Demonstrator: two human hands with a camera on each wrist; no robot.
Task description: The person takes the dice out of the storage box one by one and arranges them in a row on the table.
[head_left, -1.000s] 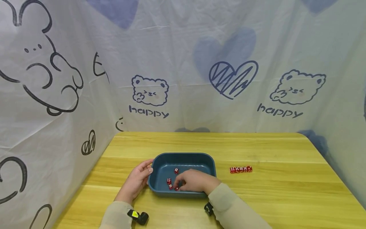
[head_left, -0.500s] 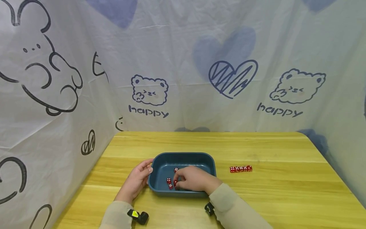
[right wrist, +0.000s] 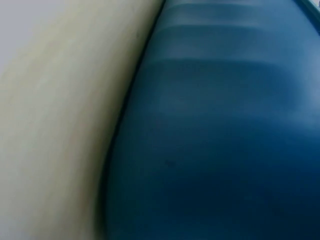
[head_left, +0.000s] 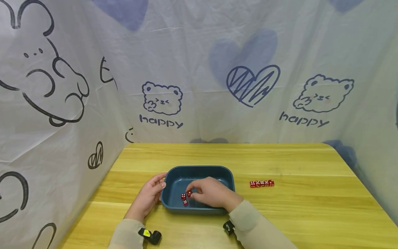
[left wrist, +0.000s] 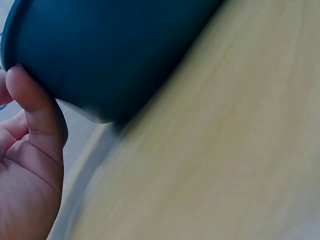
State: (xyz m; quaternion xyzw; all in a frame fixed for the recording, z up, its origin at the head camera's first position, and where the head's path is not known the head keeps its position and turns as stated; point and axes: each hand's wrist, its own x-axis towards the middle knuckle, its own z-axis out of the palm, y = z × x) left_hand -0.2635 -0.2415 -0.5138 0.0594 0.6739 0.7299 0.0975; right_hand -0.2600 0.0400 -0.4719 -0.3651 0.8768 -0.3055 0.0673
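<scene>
In the head view, my right hand [head_left: 209,192] is inside the blue rectangular tray [head_left: 197,210], pinching a red die [head_left: 189,194] between thumb and fingers. Two more red dice with white dots, a rear one [head_left: 183,196] and a front one [head_left: 185,203], lie on the tray floor just left of it. The tray's left end is held by my left hand [head_left: 148,195], its thumb at the rim. From the left wrist, the thumb [left wrist: 35,107] presses against the tray's outer wall [left wrist: 105,55]. Blurred tray surface [right wrist: 210,125] fills much of the right wrist view, without the fingers.
Right of the tray, several red dice form a touching row [head_left: 262,183] on the yellow wood-grain table [head_left: 298,207]. A white cloth [head_left: 199,69] printed with hearts and bears hangs behind and at both sides.
My right hand has picked up a die from the tray's front and moved it slightly up and back. The rear die is now covered by that hand. The left hand stays put.
</scene>
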